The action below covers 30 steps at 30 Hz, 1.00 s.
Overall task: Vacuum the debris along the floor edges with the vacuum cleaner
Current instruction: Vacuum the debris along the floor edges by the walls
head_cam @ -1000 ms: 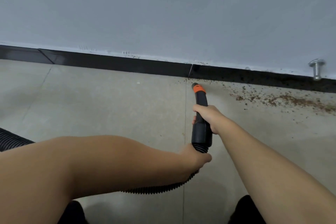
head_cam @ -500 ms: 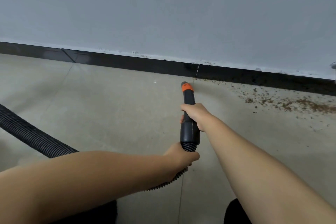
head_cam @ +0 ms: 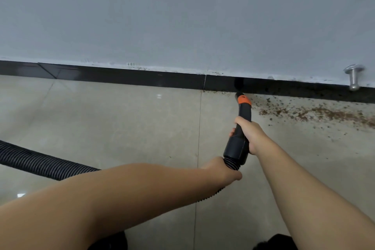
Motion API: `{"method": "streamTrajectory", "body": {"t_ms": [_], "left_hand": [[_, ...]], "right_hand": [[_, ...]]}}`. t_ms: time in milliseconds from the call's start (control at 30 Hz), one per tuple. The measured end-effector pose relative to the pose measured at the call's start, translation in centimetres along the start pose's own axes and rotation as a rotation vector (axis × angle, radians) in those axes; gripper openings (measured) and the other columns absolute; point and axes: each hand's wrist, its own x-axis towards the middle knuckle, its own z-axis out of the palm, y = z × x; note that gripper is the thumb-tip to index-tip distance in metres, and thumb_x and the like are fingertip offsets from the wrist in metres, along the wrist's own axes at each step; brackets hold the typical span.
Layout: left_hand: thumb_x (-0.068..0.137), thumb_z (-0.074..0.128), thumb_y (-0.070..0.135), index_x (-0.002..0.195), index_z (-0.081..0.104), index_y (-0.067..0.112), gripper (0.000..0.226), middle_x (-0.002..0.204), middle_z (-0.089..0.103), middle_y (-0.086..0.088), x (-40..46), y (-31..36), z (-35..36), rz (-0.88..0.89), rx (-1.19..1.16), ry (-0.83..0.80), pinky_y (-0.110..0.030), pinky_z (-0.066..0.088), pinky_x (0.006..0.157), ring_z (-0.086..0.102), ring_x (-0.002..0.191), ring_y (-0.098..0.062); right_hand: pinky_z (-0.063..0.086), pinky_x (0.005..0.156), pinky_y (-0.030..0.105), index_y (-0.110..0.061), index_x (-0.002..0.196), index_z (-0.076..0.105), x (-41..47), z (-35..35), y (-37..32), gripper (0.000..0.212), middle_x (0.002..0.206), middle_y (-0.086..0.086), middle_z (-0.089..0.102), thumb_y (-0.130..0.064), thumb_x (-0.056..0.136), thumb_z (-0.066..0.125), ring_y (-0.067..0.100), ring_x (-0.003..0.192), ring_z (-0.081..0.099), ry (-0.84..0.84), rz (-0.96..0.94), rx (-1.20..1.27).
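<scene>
A black vacuum nozzle point(head_cam: 241, 126) with an orange collar points at the foot of the black skirting board point(head_cam: 142, 79). Its tip sits at the left end of a band of brown debris point(head_cam: 316, 112) that runs right along the floor edge. My right hand point(head_cam: 248, 135) grips the nozzle's middle from the right. My left hand point(head_cam: 222, 169) holds the ribbed black hose point(head_cam: 40, 161) just behind the nozzle's wide end. The hose runs under my left forearm and off the left edge.
A grey wall point(head_cam: 182, 16) rises above the skirting. A metal door stopper point(head_cam: 353, 76) sticks out low on the wall at the right. The floor is beige tile with a grout line point(head_cam: 198, 138) running toward me. Dark shoe tips show at the bottom edge.
The nozzle tip has moved right along the skirting and closer to it, now reaching the debris band. Both hands followed with the same hold. The door stopper is in view again.
</scene>
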Motion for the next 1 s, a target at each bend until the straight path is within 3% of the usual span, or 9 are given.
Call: {"method": "streamTrajectory", "body": {"t_ms": [167, 467, 733, 1000], "left_hand": [[0.073, 0.061, 0.019, 0.089, 0.054, 0.016, 0.018, 0.073, 0.050, -0.005, 0.3, -0.7, 0.2, -0.008, -0.039, 0.017, -0.030, 0.041, 0.063, 0.048, 0.069, -0.023], [0.072, 0.062, 0.018, 0.095, 0.054, 0.017, 0.024, 0.077, 0.050, -0.006, -0.3, -1.7, -0.2, -0.024, -0.104, 0.057, -0.030, 0.043, 0.065, 0.049, 0.070, -0.022], [0.076, 0.058, 0.012, 0.080, 0.047, 0.018, 0.013, 0.069, 0.044, -0.003, -1.1, -3.8, -2.2, -0.040, -0.153, 0.106, -0.027, 0.039, 0.061, 0.043, 0.063, -0.020], [0.084, 0.061, 0.015, 0.073, 0.052, 0.014, 0.015, 0.066, 0.055, -0.003, -1.0, -5.4, -4.5, -0.027, -0.137, 0.239, -0.021, 0.043, 0.051, 0.051, 0.053, -0.014]], "right_hand": [[0.051, 0.051, 0.029, -0.011, 0.092, 0.049, 0.3, 0.7, 0.0, 0.016, 0.053, 0.005, 0.058, -0.012, 0.081, 0.060, 0.018, 0.043, 0.057, -0.055, 0.002, -0.050], [0.052, 0.050, 0.028, -0.011, 0.096, 0.050, -0.2, 2.7, 0.4, 0.017, 0.053, 0.004, 0.060, -0.013, 0.082, 0.060, 0.018, 0.044, 0.059, -0.133, -0.021, -0.142], [0.051, 0.045, 0.025, -0.010, 0.094, 0.050, -1.3, 6.9, 1.1, 0.012, 0.059, 0.007, 0.058, -0.012, 0.084, 0.057, 0.017, 0.042, 0.057, -0.211, -0.037, -0.239], [0.051, 0.053, 0.027, -0.011, 0.095, 0.049, -1.6, 11.0, 1.1, 0.014, 0.054, 0.005, 0.060, -0.011, 0.083, 0.057, 0.018, 0.045, 0.059, -0.273, -0.078, -0.375]]}}
